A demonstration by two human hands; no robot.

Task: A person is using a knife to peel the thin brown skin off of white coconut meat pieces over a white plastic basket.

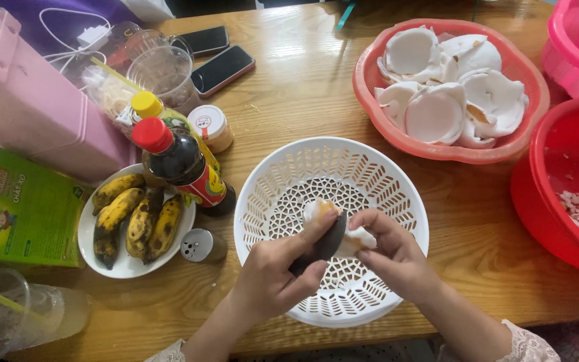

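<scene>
Over white colander [283,167]: coconut piece [333,231] pinched between left hand [279,275] and right hand [390,251] fingers, both closed on it

A home kitchen or dining spot: a wooden surface [303,87] carries a dark sauce bottle with a red cap [183,165] left of centre, a white plate of spotted bananas [126,267] and plastic baskets.

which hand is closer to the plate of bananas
Left. The left hand is over the near-left part of the white colander, just right of the plate of bananas. The right hand is farther right, over the colander's right half.
</scene>
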